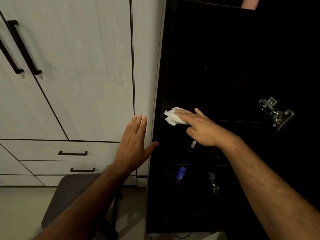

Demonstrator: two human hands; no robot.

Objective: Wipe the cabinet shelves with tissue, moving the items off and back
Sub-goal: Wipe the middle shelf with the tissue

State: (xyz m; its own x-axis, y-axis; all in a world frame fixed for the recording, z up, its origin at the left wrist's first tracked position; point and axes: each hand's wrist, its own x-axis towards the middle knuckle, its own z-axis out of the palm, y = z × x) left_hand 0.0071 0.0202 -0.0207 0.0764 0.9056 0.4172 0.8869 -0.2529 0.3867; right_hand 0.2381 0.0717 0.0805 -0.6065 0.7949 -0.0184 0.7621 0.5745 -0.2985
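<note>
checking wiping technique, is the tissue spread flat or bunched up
Bunched up: the tissue shows crumpled folds under the right hand, whose fingers press it onto the shelf.

So all you get of the person is two bare forearms coming in from the bottom of the shot, no sleeves on either one. The left hand (134,141) has no ring, watch or band that I can spot, and it's the same deal with the right hand (199,126). Wrists are bare too. Right forearm has a fair bit of visible hair along the top. Fingernails look short and plain. The left forearm is blurry down low, so no detail there.
</note>
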